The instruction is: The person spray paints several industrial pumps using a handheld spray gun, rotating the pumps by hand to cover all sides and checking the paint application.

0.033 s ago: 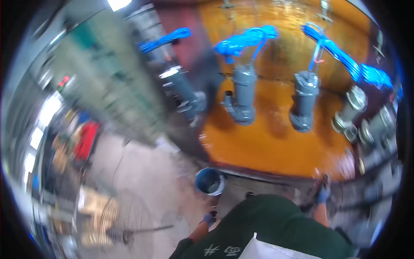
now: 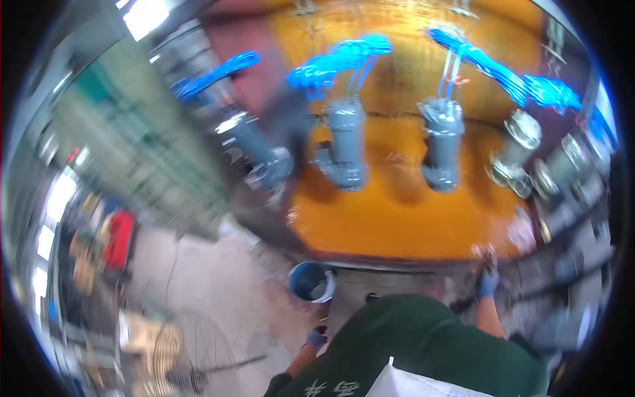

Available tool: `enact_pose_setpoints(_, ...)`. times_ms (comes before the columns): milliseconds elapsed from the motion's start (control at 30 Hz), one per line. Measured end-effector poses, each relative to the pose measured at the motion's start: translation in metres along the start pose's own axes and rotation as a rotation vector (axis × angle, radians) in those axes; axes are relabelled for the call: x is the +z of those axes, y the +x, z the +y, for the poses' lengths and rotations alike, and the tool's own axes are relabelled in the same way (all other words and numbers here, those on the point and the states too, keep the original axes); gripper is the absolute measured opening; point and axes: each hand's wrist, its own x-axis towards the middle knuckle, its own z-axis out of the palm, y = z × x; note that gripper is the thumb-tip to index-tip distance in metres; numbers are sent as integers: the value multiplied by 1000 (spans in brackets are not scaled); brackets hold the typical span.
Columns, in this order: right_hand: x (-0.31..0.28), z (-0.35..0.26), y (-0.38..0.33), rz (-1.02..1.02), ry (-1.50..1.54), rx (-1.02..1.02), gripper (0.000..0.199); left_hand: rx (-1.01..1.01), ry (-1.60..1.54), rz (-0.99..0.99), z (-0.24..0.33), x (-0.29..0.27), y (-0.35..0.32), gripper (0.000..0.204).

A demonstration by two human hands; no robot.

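My left hand (image 2: 316,338), in a blue-grey glove with dark fingers, hangs low beside my body, just below a bucket (image 2: 311,282) with a dark blue inside and a pale rim. Its fingers are too small and blurred to read. My right hand (image 2: 488,281), in a blue glove with stained fingers, reaches to the front edge of a glossy orange surface (image 2: 403,228); smearing hides whether it grips anything. Beyond it stand grey cylindrical pumps (image 2: 442,145), (image 2: 347,145), with coiled bright blue cables (image 2: 344,63) above them.
More pumps stand at the right (image 2: 519,142) and left (image 2: 254,149) of the orange surface. A floor fan (image 2: 185,370) with a wire guard is at the lower left, near cardboard boxes (image 2: 142,331). A red object (image 2: 119,239) lies farther off. Grey-green panels line the left.
The view has turned slightly, so the pumps and cables sit farther left in the picture. Both hands stay in nearly the same places, the right a little farther left.
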Motion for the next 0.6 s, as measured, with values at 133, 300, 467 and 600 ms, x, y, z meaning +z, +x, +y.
enact_pose_setpoints(133, -2, -13, -22, 232, 79, 281, 29, 55, 435, -60, 33, -21, 31, 28)
enact_pose_setpoints(300, -17, -57, -45, 213, -7, 350, 25, 112, 628, -137, 23, -22, 67, 28)
enact_pose_setpoints(467, -41, -61, -67, 116, -61, 236, 30, 148, 704, -183, 22, -14, 72, 29)
enact_pose_setpoints(600, -49, -72, -81, 180, -37, 293, 31, 169, 734, -203, 21, -11, 77, 30)
